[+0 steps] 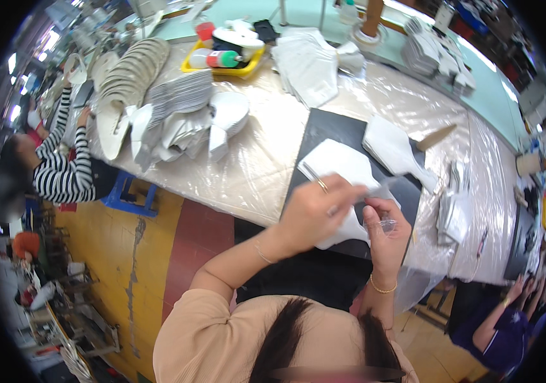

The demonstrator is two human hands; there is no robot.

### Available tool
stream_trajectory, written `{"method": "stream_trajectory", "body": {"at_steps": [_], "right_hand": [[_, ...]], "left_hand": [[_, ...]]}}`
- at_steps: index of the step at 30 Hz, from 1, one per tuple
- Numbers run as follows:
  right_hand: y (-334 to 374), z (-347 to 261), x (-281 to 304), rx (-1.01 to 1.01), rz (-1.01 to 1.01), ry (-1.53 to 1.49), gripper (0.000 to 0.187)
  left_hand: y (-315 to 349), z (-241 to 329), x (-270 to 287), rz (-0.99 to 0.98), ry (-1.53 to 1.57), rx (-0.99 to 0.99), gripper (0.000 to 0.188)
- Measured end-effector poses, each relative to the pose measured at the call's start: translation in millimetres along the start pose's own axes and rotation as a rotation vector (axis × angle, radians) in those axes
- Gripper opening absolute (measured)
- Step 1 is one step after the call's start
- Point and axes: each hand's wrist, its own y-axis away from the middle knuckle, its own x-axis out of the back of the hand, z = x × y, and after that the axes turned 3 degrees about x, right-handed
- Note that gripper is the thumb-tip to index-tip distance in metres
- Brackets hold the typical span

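Observation:
My left hand (pixel 318 209) is over a dark mat (pixel 324 124), its fingers bent in and pressed together, slightly blurred. Just to its right, my right hand (pixel 386 233) is closed, thumb against fingers, on a crumpled piece of clear plastic (pixel 387 225). A pale, see-through flap shows between the two hands; I cannot make out where it ends. Beneath them, white cut pieces (pixel 340 159) lie stacked on the mat, partly hidden by my left hand. Another white cut stack (pixel 391 143) is at the mat's far right, beside a tapered wooden stick (pixel 436 137).
Plastic sheeting covers the table. Grey-white stacked pieces (pixel 180 96) and fanned beige sole shapes (pixel 136 70) stand far left, near a yellow tray (pixel 222 69) with bottles. More white pieces (pixel 455 207) lie right. A person in stripes (pixel 62 163) works at left, another (pixel 500 329) at lower right.

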Motion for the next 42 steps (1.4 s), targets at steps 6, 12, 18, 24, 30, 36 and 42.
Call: {"method": "stream_trajectory", "body": {"at_steps": [6,12,18,24,30,36,42], "right_hand": [[-2.8,-6.7,-1.8,-0.129,-0.031,-0.068,0.014],[2.7,-2.2,7.5,-0.212,-0.024,-0.091,0.016],[2.5,-0.7,8.9,-0.197,-0.06,-0.185,0.016],[3.7,-2.1,6.5,-0.209,-0.104,-0.318,0.016],[5.8,-5.9,2.1,-0.234,-0.131,-0.388,0.018],[6.5,-6.7,-0.5,-0.08,-0.224,-0.235,0.019],[11.7,0.6,-0.7,0.184,-0.188,-0.02,0.012]], "left_hand": [[6.6,5.9,-12.7,0.064,-0.125,-0.139,0.042],[13.5,4.6,-20.4,0.012,-0.173,-0.141,0.038],[16.8,3.5,-17.9,-0.036,-0.038,-0.075,0.035],[21.3,1.2,-7.2,-0.127,0.294,0.064,0.035],[23.2,-3.5,4.2,-0.232,0.469,0.195,0.034],[20.5,2.3,8.8,-0.27,0.6,0.438,0.029],[17.3,-6.3,9.0,-0.322,0.789,0.591,0.036]]}}
